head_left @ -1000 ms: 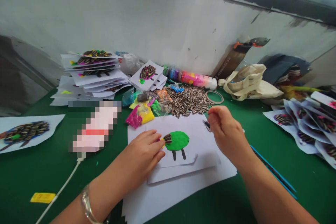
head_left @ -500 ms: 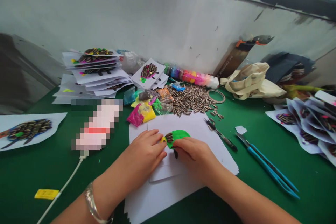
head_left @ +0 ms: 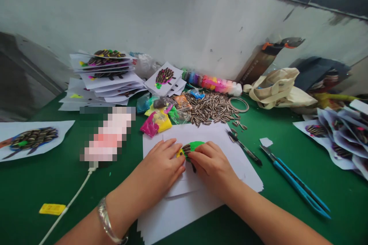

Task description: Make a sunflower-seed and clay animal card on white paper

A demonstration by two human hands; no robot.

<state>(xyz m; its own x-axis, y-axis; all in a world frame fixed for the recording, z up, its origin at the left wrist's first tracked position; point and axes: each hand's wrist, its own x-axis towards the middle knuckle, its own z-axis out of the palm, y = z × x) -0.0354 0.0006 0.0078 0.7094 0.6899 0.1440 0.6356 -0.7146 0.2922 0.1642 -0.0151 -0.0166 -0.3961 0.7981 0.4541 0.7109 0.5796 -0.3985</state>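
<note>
head-worn view | forward, down | table point(head_left: 25, 187) near | wall point(head_left: 129, 11) beyond

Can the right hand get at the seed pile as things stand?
Probably yes: the seed pile lies beyond the right hand, with flat paper and no visible obstacle between; that hand is at the green shape.

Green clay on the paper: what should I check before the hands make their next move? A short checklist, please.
1. Left hand on the paper: ok, lying beside the green clay.
2. Green clay in full view: not ok, the right hand covers part.
3. Something pinched in the right fingertips: cannot tell, the hand hides it.
4. Seeds at hand: ok, heaped behind the paper.
5. Pen apart from both hands: ok, lying to the right.
</note>
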